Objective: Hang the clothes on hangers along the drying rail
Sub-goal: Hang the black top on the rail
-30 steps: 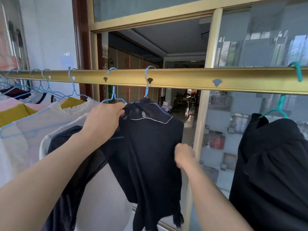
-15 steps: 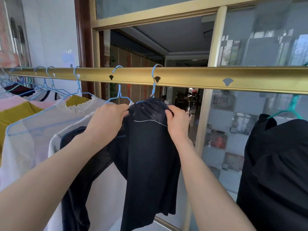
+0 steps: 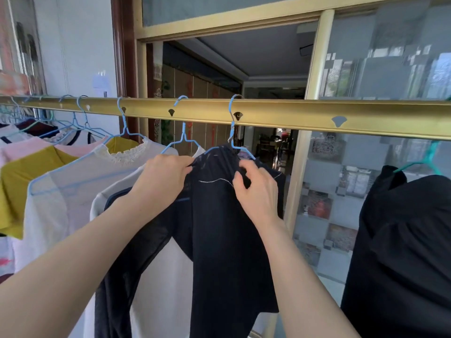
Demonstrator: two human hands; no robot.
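Note:
A sheer black top (image 3: 219, 228) hangs from a blue wire hanger (image 3: 231, 128) hooked over the gold drying rail (image 3: 292, 115). My left hand (image 3: 163, 176) grips the top's left shoulder near the collar. My right hand (image 3: 256, 189) pinches the fabric at the right side of the collar, just under the hanger's hook. The hanger's arms are mostly hidden inside the cloth. One black sleeve droops down at the lower left.
Left along the rail hang a white garment (image 3: 151, 264), a lace-collared pale top (image 3: 73, 191), and yellow and pink clothes on blue hangers. A black garment (image 3: 402, 240) on a teal hanger (image 3: 424, 159) hangs at right. Behind stand a gold-framed glass door and an open doorway.
My right hand has risen from the top's lower right edge to its collar and now pinches the cloth there. My left hand has kept its grip on the left shoulder.

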